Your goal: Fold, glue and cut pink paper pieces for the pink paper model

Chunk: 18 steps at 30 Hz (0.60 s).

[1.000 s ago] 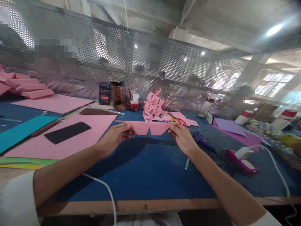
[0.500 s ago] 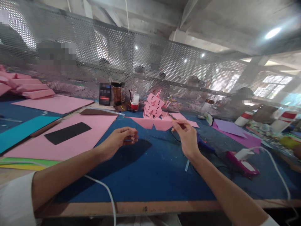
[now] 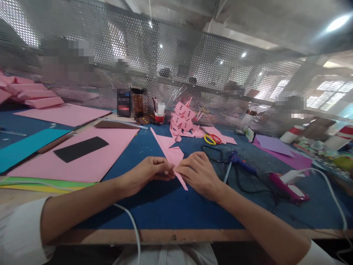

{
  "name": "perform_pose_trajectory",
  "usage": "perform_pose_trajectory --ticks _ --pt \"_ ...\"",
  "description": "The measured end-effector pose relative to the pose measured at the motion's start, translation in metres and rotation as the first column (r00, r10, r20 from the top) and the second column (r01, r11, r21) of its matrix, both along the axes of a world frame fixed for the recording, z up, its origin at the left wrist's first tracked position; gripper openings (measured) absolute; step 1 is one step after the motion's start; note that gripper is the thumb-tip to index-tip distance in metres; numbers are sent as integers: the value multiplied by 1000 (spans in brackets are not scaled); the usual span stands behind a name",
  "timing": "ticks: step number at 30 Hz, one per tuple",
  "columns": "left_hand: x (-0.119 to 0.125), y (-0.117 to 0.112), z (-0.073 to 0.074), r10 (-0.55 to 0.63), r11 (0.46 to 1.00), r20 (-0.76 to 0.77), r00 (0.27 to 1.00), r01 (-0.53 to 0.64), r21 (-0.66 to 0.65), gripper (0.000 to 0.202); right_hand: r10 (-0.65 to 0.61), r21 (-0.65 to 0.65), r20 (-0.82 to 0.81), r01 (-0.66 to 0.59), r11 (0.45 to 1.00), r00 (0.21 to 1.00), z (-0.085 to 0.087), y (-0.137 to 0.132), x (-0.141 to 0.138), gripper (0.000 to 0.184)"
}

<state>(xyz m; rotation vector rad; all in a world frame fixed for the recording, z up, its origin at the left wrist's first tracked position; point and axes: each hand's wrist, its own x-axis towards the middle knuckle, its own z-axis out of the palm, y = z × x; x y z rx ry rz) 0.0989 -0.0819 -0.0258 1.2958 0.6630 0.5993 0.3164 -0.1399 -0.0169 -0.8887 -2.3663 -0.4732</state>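
turned since the earlier frame from crosswise to slanting, with the left hand (image 3: 150,172) brought back onto the pink paper strip (image 3: 175,157). now grasped near the lower end by 2 hands, pinched between the left and the right hand (image 3: 200,175), with neither clearly nearer. stretching mostly away past the fingertips, with long axis from upper left to lower right, on or above the blue worktop (image 3: 154,211), impossible to tell which. near the right hand, a blue glue gun (image 3: 241,162).
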Motion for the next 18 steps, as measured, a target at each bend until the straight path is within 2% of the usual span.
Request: perform_pose_trajectory --ticks 6,11,18 --pt "2 2 0 40 999 -7 999 -40 15 20 -8 -11 -8 8 1000 1000 4 -2 -1 14" --pt "1 1 3 43 999 -12 999 -43 3 20 -18 39 -17 19 999 1000 6 -5 -3 14" --pt "-1 1 4 9 987 -66 998 1 159 22 -36 35 8 36 999 999 7 -6 -4 14"
